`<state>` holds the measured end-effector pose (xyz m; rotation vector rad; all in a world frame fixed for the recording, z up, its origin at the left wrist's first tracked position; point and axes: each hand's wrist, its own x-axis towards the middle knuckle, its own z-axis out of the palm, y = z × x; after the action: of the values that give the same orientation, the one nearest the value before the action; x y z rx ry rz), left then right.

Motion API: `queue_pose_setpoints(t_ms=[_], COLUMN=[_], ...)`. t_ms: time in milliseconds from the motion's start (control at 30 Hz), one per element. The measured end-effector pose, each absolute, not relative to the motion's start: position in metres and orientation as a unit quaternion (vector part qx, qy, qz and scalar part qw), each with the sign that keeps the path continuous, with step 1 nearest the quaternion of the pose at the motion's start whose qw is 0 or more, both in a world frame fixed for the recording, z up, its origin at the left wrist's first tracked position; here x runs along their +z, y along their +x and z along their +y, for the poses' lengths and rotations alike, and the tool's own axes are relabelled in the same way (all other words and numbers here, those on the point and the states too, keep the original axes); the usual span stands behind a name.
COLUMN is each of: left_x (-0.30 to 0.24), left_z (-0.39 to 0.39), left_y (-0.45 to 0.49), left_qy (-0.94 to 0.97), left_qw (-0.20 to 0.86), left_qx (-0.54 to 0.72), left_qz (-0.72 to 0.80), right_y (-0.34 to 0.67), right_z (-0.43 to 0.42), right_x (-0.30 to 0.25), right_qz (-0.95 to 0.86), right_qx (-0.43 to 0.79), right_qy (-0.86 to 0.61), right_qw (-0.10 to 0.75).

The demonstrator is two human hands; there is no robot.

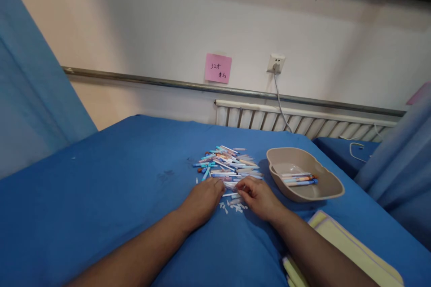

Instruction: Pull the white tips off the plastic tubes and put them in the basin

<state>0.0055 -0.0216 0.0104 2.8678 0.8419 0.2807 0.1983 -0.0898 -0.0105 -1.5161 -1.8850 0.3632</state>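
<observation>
A heap of small coloured pens [228,162] lies on the blue cloth [111,197]. My left hand [202,200] rests at the heap's near edge with its fingers curled down onto the pens. My right hand [258,197] lies beside it, fingertips pinched at a white pen part [230,195] between the two hands. Small white caps or bits [234,207] are scattered just in front of both hands. A beige tray [333,188] to the right holds a few pens [299,179].
A pale yellow folded cloth [346,246] lies at the near right. Behind the table are a radiator [303,121], a wall socket with a cable [276,64] and a pink note [217,68]. Blue curtains hang at left and right.
</observation>
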Motion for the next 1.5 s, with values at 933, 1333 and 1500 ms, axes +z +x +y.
queue_pose_setpoints(t_ms=[933, 1333, 1500], left_x=[0.018, 0.029, 0.018], left_z=[-0.021, -0.024, -0.017], left_y=[-0.011, -0.017, -0.010], left_qy=[0.915, 0.918, 0.768], left_qw=[0.213, 0.215, 0.518], left_qx=[0.165, 0.104, 0.168], left_qz=[0.302, 0.316, 0.337], right_y=[0.196, 0.196, 0.196], right_z=[-0.097, -0.085, -0.088], right_x=[0.006, -0.003, 0.002], right_qz=[-0.712, -0.502, -0.459], right_qx=[0.027, 0.321, 0.376], right_qy=[-0.635, -0.544, -0.514], right_qw=[0.299, 0.590, 0.619])
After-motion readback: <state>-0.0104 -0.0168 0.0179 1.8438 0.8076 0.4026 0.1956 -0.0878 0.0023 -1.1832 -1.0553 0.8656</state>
